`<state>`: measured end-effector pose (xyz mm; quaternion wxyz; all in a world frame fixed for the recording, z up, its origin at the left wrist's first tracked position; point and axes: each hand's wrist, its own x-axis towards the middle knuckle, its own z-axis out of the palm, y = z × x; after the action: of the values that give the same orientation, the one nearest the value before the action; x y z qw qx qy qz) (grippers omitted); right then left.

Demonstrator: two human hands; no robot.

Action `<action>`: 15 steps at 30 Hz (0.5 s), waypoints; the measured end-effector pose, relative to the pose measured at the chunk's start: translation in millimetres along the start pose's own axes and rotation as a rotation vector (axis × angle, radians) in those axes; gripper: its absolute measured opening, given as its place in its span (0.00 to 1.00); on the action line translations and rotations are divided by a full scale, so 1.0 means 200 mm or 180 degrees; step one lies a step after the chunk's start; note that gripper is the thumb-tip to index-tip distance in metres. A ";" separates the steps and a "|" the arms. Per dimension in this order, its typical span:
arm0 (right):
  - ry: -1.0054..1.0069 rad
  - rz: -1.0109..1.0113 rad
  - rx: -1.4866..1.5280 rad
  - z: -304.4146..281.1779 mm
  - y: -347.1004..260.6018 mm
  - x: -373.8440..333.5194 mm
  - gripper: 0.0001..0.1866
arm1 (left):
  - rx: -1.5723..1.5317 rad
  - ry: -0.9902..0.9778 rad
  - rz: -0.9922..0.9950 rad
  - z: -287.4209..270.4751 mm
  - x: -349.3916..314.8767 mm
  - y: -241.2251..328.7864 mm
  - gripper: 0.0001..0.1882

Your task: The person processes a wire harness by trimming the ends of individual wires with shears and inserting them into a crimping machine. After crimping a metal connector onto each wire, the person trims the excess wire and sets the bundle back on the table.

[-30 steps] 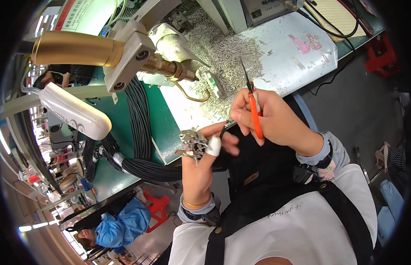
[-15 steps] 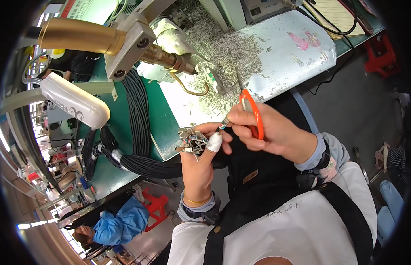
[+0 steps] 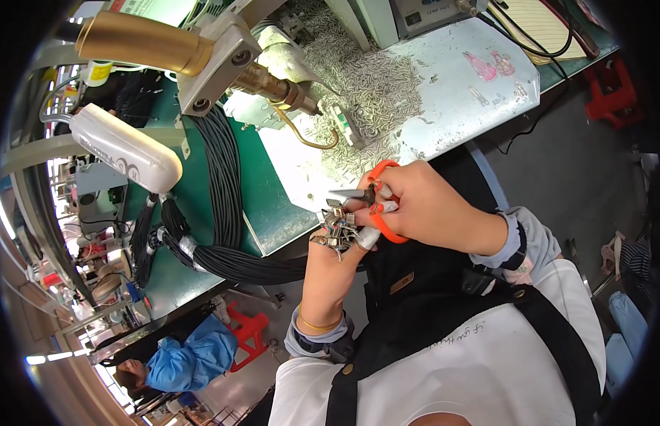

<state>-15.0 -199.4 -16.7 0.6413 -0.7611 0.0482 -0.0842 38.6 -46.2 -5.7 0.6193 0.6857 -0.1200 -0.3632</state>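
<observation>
My left hand [image 3: 330, 278] is closed around the ends of a black cable bundle [image 3: 248, 268], and small silver metal connectors [image 3: 338, 226] with bits of coloured wire stick out above its fingers. White tape wraps its thumb. In my right hand [image 3: 435, 207] are scissors with orange handles [image 3: 384, 167]; their blades point left, just above the connectors. White wrapping also shows on right-hand fingers inside the handle loops. The two hands meet, so the left fingertips are mostly hidden behind the right hand and scissors.
A heap of small metal pieces [image 3: 376, 89] covers part of the pale metal plate [image 3: 465, 92]. A machine with a brass-coloured cylinder [image 3: 142, 41] and a white lamp [image 3: 124, 148] overhang the green table [image 3: 270, 213]. A person in blue [image 3: 191, 358] sits near a red stool [image 3: 248, 337].
My right hand has turned the scissors from pointing up and away to pointing left, and brought them against the left hand. The left hand has shifted slightly right with the connectors.
</observation>
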 end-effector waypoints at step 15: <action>0.0528 0.0068 0.0037 0.01 0.06 -0.04 0.03 | -0.0268 -0.0294 -0.0094 -0.04 -0.03 0.05 0.15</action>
<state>-22.6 -198.3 -29.1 0.6404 -0.7472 0.1088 -0.1403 42.0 -38.9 6.1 0.6359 0.6433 -0.1230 -0.4083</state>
